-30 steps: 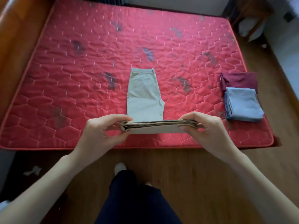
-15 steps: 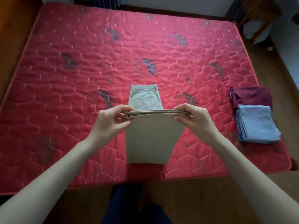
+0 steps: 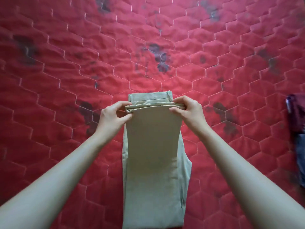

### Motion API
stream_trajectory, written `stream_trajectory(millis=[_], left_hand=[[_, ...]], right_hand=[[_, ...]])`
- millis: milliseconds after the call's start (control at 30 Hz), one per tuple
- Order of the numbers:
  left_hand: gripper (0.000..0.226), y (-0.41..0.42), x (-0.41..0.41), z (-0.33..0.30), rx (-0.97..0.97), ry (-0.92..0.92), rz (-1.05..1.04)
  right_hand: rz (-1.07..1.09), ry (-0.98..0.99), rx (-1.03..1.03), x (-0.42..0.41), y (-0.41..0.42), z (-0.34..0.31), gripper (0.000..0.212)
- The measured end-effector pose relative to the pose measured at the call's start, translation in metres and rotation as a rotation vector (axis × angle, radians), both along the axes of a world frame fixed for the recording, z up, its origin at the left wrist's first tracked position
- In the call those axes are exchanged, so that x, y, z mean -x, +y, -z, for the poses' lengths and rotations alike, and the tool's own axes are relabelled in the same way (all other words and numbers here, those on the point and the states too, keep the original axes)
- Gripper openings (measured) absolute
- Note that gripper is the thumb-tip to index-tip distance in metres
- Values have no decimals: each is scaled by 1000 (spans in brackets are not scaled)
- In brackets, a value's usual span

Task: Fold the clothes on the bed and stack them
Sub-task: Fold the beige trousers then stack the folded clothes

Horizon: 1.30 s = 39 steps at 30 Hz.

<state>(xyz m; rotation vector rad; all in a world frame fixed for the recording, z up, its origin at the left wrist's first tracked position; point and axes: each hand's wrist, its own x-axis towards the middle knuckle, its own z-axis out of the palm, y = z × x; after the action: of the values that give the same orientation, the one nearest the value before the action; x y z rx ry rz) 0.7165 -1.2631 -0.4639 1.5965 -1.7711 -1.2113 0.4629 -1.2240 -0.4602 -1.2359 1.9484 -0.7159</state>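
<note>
— Where's the garment?
— Pale khaki cotton trousers [image 3: 153, 156], folded lengthwise into one long strip, lying on the red quilted bed [image 3: 66, 66] in the lower middle of the frame. Long axis running straight up and down the frame, from the bottom edge to the waistband end just above centre.

— And the hands?
— Left hand [image 3: 112, 117] pinching the left corner of the doubled-over hem edge, thumb below, fingers curled on top. Right hand [image 3: 188, 111] gripping the right corner the same way. Both clamped on cloth, neither loose. Held edge level, crossing the strip at right angles.

— How far from the waistband?
— Just short of it. Only a narrow band of waistband showing beyond the held edge, toward the upper part of the frame.

— So what decides the coming move?
— Probably that small gap: held edge squarely in line with the strip's long axis, waistband directly ahead of both hands, neither hand clearly nearer. Likely just lowering the edge flush and pressing flat.

— The stack?
— At the far right edge of the frame, well apart: a dark maroon folded garment [image 3: 297, 116] with a blue folded garment [image 3: 301, 159] below it, both cut off and blurred. Nearer the right hand, by the look of it.
</note>
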Motion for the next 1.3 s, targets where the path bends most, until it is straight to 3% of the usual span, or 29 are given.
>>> stream_trajectory(millis=[200, 467, 600, 700, 800, 967, 1167, 1300], left_hand=[[29, -68, 16, 86, -47, -42, -61], [31, -90, 31, 136, 56, -240, -2], [53, -74, 32, 143, 325, -475, 31], [55, -40, 40, 149, 567, -570, 213], [61, 0, 52, 160, 511, -643, 389], [57, -27, 46, 186, 392, -745, 416], [57, -34, 52, 186, 387, -821, 414], [58, 29, 56, 176, 306, -808, 345]], right_hand=[[-25, 49, -26, 11, -71, 91, 18], [-38, 159, -83, 8, -95, 144, 20], [-21, 210, 9, -4, -87, 152, 20], [-55, 455, 185, -21, -81, 155, 31], [-16, 623, 351, -57, -69, 160, 34], [-305, 824, -98, -75, -42, 192, 55], [-165, 824, -128, -69, -51, 191, 54], [-151, 776, -166, -87, -8, 186, 55]])
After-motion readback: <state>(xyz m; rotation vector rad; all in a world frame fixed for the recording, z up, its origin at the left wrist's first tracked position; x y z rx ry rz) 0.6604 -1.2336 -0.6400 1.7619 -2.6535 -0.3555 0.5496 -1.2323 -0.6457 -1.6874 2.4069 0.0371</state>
